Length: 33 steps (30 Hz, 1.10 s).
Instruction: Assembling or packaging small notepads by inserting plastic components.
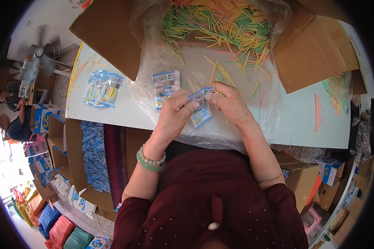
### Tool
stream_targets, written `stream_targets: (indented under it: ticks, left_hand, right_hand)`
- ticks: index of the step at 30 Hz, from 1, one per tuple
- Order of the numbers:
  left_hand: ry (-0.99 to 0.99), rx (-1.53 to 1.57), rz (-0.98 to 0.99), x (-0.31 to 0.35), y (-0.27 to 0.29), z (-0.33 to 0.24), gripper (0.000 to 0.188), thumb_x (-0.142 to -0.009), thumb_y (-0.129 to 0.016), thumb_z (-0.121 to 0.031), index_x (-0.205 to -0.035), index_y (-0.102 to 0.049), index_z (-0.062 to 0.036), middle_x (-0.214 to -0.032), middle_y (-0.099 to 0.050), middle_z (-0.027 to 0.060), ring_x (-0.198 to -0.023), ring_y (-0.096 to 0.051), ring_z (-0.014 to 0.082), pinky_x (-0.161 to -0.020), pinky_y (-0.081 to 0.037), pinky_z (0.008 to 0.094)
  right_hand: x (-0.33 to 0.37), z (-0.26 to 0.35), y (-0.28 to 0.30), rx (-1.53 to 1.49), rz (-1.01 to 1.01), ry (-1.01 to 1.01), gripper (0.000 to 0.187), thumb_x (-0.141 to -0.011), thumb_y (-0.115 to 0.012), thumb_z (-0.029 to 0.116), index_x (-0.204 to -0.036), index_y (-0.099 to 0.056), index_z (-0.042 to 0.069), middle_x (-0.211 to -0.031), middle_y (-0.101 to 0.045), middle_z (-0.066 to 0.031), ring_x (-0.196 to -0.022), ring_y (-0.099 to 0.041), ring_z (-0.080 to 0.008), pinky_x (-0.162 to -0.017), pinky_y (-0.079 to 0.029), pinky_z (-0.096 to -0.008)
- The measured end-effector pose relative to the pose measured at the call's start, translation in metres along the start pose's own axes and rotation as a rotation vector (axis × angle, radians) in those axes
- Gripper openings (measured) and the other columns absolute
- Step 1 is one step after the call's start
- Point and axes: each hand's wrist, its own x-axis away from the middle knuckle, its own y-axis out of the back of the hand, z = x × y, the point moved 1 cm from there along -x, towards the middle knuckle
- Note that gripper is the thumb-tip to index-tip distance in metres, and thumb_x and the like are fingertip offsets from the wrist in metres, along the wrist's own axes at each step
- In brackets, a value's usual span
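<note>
Both hands pinch the upper edge of a small clear-and-blue plastic packet (201,117) over the near part of the table. My left hand (175,111) is closed on its left side, thumb on top. At the other side my right hand (232,104) grips the edge; short yellow-green stick ends show by its fingers. Just beyond my left hand lie flat blue-and-white packets (167,83). Farther left, several packets with coloured sticks inside (105,89) rest in a loose heap. A large pile of thin yellow, green and pink sticks (220,31) spills from a clear plastic bag (143,54).
Brown carton flaps (110,33) flank the bag on both sides. Loose sticks (220,72) are scattered before the pile. Below the table's left edge stands a carton with blue packets (94,155). A fan (38,53) and people are at far left. Pink sticks (318,112) lie at right.
</note>
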Motion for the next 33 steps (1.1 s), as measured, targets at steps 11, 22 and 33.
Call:
stream_targets:
  ticks: [11, 22, 33]
  left_hand:
    - [0.152, -0.003, -0.145, 0.009, 0.018, 0.016, 0.037, -0.073, -0.072, 0.002, -0.059, -0.037, -0.0016, -0.065, -0.034, -0.0023, -0.062, -0.033, 0.0077, -0.053, -0.032, 0.0253]
    - [0.014, -0.206, -0.052, 0.007, 0.017, 0.010, 0.017, -0.079, -0.068, 0.001, -0.067, -0.057, -0.0003, -0.069, -0.049, -0.0035, -0.066, -0.045, 0.0036, -0.059, -0.040, 0.0201]
    - [0.078, -0.003, -0.012, 0.007, 0.013, -0.003, 0.011, -0.071, -0.069, 0.006, -0.068, -0.059, 0.0028, -0.068, -0.046, 0.0015, -0.065, -0.044, 0.0112, -0.057, -0.035, 0.0253]
  right_hand:
    - [0.003, -0.022, 0.004, 0.711, -0.265, 0.340, 0.008, -0.085, -0.056, 0.008, -0.090, -0.055, 0.002, -0.079, -0.056, -0.0081, -0.071, -0.053, -0.0154, -0.065, -0.044, -0.0285]
    - [0.010, 0.024, -0.012, 0.103, -0.020, -0.084, 0.021, -0.084, -0.057, 0.009, -0.104, -0.060, 0.004, -0.074, -0.050, 0.0012, -0.064, -0.045, -0.0063, -0.059, -0.040, -0.0226]
    - [0.001, 0.004, -0.016, 0.204, -0.082, 0.135, 0.004, -0.087, -0.054, 0.008, -0.086, -0.054, 0.004, -0.065, -0.043, 0.0041, -0.061, -0.041, -0.0042, -0.055, -0.035, -0.0211]
